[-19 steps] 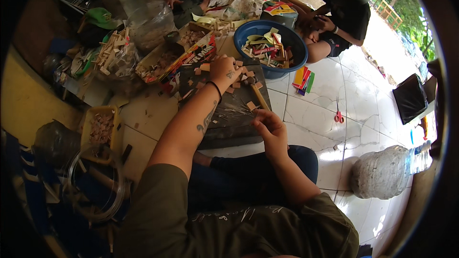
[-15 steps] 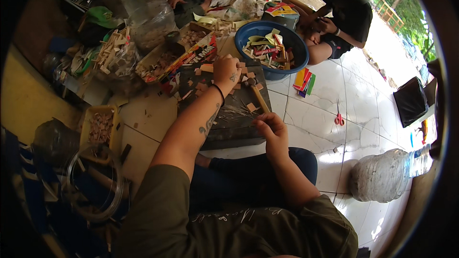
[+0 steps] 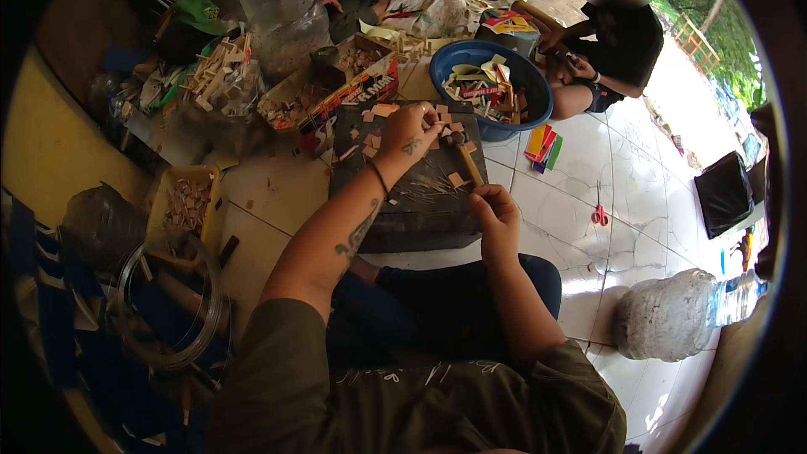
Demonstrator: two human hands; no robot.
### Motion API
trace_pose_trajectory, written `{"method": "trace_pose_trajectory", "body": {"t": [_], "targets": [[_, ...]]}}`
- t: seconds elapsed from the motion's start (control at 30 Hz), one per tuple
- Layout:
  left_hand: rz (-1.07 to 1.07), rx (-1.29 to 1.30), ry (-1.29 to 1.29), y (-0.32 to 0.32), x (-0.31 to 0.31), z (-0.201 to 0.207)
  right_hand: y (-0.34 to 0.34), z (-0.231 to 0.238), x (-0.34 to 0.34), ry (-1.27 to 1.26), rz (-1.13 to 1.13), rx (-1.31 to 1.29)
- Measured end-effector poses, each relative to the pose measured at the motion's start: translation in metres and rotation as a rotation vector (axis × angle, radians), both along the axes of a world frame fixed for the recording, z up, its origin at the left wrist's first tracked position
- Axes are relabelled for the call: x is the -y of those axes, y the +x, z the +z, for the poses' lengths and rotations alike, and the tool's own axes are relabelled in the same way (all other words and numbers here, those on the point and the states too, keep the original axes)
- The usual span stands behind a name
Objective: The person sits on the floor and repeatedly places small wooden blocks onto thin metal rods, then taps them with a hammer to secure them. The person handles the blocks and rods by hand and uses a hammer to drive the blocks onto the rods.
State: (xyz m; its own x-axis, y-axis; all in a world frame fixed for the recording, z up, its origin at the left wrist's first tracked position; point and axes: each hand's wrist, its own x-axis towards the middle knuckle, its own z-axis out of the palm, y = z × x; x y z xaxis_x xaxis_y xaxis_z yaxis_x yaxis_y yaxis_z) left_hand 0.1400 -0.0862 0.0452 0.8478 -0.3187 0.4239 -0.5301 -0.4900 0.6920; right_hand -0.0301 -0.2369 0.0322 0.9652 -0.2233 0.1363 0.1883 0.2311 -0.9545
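Observation:
My left hand (image 3: 410, 133) is over the far part of a dark block (image 3: 403, 220), thumb and forefinger pinched together. Whatever is between those fingertips is too small to make out. Below the near end of a hammer's (image 3: 471, 165) wooden handle, my right hand (image 3: 499, 217) has its fingers pressed together; what they hold, if anything, is hidden. The hammer lies on the block, head pointing away from me. Around it are scattered small tan square pieces (image 3: 456, 179) and thin nail-like slivers (image 3: 420, 187).
A blue basin (image 3: 538, 118) of coloured strips stands beyond the block, near a seated person (image 3: 622, 42). Left are a yellow tray (image 3: 217, 202) of small pieces and coiled clear line (image 3: 126, 319). Red-handled scissors (image 3: 599, 216) and a large plastic bottle (image 3: 664, 315) are on the right.
The view has shifted slightly. My left hand has turned so its pinched fingertips show, and my right hand has risen closer to the hammer handle's end. The hammer stays on the block.

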Motion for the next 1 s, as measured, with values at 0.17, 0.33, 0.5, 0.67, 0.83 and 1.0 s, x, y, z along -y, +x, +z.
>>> {"method": "trace_pose_trajectory", "body": {"t": [0.17, 0.33, 0.5, 0.67, 0.83, 1.0], "targets": [[0.034, -0.068, -0.204, -0.107, -0.055, -0.011, 0.008, -0.001, -0.003, -0.089, 0.010, -0.087], [0.214, 0.010, -0.025, -0.163, -0.073, -0.035, 0.021, 0.002, -0.023, -0.249, 0.154, -0.026], [0.187, 0.005, -0.043, -0.158, -0.077, -0.043, 0.032, 0.006, -0.045, -0.673, 0.121, 0.088], [0.178, 0.089, -0.087, -0.155, -0.078, -0.047, 0.025, 0.000, -0.057, -0.655, 0.070, 0.111], [0.118, 0.158, -0.031, -0.147, -0.078, -0.051, 0.022, -0.007, -0.055, -0.640, 0.030, 0.207], [0.117, 0.133, 0.020, -0.146, -0.076, -0.050, 0.023, -0.012, -0.052, -0.691, 0.022, 0.176]]}}
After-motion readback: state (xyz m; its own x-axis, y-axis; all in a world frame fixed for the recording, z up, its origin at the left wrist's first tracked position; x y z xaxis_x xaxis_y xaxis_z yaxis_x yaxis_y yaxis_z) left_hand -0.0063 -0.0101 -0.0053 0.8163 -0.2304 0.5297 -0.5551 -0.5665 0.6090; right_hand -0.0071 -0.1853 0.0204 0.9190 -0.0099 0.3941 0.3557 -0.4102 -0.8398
